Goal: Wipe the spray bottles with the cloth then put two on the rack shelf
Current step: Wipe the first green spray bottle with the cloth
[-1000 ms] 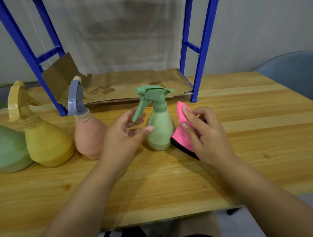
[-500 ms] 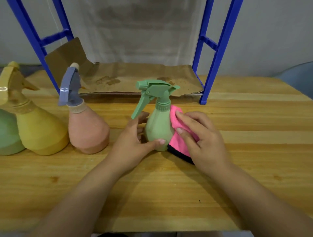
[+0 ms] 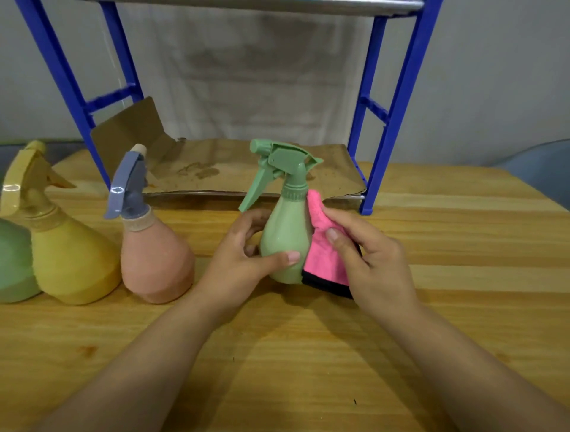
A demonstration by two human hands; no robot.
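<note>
Pink cloth [image 3: 324,256] hides green bottle [image 3: 285,237] right side.

The far-left green bottle [image 3: 12,262] is cut off by the frame edge. The pink cloth [image 3: 322,256] hides the small green bottle's [image 3: 285,243] right side. The rack [image 3: 398,101] top is cropped.

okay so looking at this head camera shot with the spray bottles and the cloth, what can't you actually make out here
All in the head view:
- Far-left green bottle: cut off by the left edge and overlapped by the yellow bottle; no sprayer head visible.
- Small green bottle: its right side is hidden by the pink cloth and right hand.
- Left hand: fingertips hidden behind that bottle.
- Rack's upper shelf: cut off by the top edge.
</note>
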